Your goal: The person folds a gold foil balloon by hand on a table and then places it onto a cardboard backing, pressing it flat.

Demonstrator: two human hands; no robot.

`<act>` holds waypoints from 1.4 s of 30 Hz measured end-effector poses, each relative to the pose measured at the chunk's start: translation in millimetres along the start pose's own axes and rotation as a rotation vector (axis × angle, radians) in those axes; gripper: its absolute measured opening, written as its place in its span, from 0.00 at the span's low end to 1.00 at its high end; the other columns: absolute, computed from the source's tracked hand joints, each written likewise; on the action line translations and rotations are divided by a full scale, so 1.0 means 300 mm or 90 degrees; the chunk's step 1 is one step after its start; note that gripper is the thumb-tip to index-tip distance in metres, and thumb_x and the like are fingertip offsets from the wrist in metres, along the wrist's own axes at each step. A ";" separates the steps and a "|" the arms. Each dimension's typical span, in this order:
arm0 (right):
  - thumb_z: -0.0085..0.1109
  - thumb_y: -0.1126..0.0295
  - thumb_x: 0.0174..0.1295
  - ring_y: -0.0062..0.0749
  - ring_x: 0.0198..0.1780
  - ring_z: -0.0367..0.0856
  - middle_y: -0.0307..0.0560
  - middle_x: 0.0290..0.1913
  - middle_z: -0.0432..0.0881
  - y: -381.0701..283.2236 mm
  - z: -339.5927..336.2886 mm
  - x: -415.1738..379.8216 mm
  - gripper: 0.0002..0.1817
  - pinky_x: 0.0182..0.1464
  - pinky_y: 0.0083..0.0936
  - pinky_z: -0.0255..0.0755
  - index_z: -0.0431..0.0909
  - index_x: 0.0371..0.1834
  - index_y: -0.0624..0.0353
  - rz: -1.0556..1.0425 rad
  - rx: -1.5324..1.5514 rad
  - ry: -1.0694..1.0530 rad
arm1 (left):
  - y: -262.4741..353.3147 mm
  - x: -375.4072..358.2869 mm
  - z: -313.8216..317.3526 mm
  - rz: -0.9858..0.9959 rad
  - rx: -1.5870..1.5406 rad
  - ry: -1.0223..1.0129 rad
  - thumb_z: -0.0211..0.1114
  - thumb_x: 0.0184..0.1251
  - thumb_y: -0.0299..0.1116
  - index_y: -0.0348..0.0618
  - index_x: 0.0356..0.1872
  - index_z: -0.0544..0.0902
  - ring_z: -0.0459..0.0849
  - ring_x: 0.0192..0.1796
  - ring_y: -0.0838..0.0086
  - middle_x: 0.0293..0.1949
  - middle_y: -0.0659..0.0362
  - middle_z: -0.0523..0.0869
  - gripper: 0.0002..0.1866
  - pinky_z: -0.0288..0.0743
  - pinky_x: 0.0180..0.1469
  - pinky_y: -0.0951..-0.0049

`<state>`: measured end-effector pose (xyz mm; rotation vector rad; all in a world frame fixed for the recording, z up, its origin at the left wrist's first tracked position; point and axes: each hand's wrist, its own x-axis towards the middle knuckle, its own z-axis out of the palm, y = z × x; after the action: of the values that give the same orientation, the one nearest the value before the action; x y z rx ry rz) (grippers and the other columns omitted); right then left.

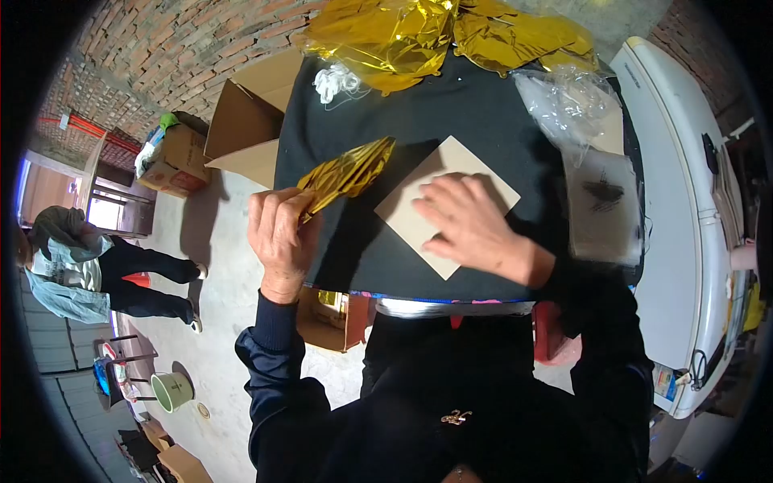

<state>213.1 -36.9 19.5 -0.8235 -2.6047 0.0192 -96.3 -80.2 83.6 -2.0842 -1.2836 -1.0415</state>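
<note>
My left hand [279,229] pinches a folded gold foil piece [348,171] over the table's [483,113] left edge; my right hand [469,219] lies flat, fingers spread, on a tan card [451,165] near the front edge, hiding its middle. More gold foil [419,32] is cut off at the far edge, and I can't read the dark print on the clear bags [600,201] at the right edge.

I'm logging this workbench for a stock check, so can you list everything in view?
folded foil strip: 1, gold, in the left hand above the table's left edge
card: 1, tan, flat on the table under the right hand
table: 1, black cover, centre
foil pile: 1 heap, gold, table's far edge
plastic bags: several, clear, table's right side
cardboard box: 1, brown, open, left of table
freezer: 1, white, right
seated person: 1, far left
left hand: grips the strip
right hand: presses flat on the card
</note>
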 end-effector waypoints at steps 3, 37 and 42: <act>0.67 0.34 0.68 0.50 0.88 0.58 0.54 0.84 0.69 -0.069 0.124 0.039 0.47 0.87 0.59 0.46 0.73 0.81 0.57 0.015 -0.033 -0.077 | 0.004 0.009 0.009 -0.025 0.001 0.008 0.81 0.56 0.18 0.43 0.44 0.84 0.86 0.43 0.59 0.42 0.54 0.91 0.17 0.80 0.44 0.62; 0.72 0.72 0.61 0.55 0.48 0.86 0.57 0.42 0.83 0.314 -0.078 -0.350 0.11 0.50 0.46 0.84 0.78 0.40 0.60 0.398 -0.213 -0.086 | 0.102 0.066 0.090 0.106 -0.099 0.001 0.84 0.53 0.23 0.41 0.45 0.87 0.86 0.41 0.62 0.42 0.57 0.90 0.18 0.81 0.42 0.66; 0.71 0.73 0.58 0.52 0.47 0.86 0.54 0.39 0.82 0.342 -0.066 -0.260 0.09 0.50 0.44 0.84 0.79 0.37 0.60 0.289 -0.161 -0.124 | 0.081 0.051 0.056 0.105 -0.067 0.005 0.84 0.54 0.23 0.43 0.45 0.87 0.85 0.40 0.63 0.42 0.58 0.91 0.18 0.81 0.42 0.67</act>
<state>334.9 2.6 -5.2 -1.5596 -2.5685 -0.1074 -64.5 -70.9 85.5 -2.2192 -1.0528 -1.0641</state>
